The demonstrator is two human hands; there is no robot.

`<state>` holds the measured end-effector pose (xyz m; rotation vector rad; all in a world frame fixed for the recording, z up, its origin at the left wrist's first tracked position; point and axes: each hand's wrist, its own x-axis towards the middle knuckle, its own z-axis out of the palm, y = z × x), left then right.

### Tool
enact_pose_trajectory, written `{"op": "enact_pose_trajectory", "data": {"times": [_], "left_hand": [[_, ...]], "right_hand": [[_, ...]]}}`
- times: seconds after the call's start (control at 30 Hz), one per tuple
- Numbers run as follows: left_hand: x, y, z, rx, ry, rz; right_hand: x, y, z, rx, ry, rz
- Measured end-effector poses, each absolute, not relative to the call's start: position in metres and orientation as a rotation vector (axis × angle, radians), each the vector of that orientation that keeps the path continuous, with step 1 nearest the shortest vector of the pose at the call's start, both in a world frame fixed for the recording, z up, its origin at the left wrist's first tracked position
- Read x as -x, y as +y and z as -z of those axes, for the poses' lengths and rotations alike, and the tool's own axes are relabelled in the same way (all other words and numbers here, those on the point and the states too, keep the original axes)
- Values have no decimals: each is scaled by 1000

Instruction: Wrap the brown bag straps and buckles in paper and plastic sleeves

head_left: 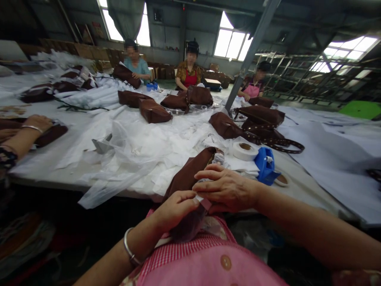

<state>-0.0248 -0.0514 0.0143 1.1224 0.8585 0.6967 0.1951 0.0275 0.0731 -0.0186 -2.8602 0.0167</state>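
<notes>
My pink apron (205, 262) borders a smooth brown bag (185, 174). My left hand (175, 209) and right hand (228, 187) touch it; grip partly hidden, I can't tell.

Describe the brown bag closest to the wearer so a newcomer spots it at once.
Start at the big pale table and come down to its near edge, above the pink apron. There the brown bag slants between the left hand and right hand. Unlike the other brown bags, it has the wearer's own hands on it.
</notes>
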Motion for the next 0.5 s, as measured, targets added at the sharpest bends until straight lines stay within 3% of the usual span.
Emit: {"op": "enact_pose_trajectory", "data": {"times": [0.33,0.4,0.5], "left_hand": [[13,-51,-19,-1244,1120,-669],[14,-50,-21,-1267,1174,-679],[17,-48,-23,-1284,1268,-743]], "right_hand": [[-221,25,-69,262,-2594,-111],[-245,39,-66,526,-2319,-119],[-302,77,-52,1298,-1749,-140]]}}
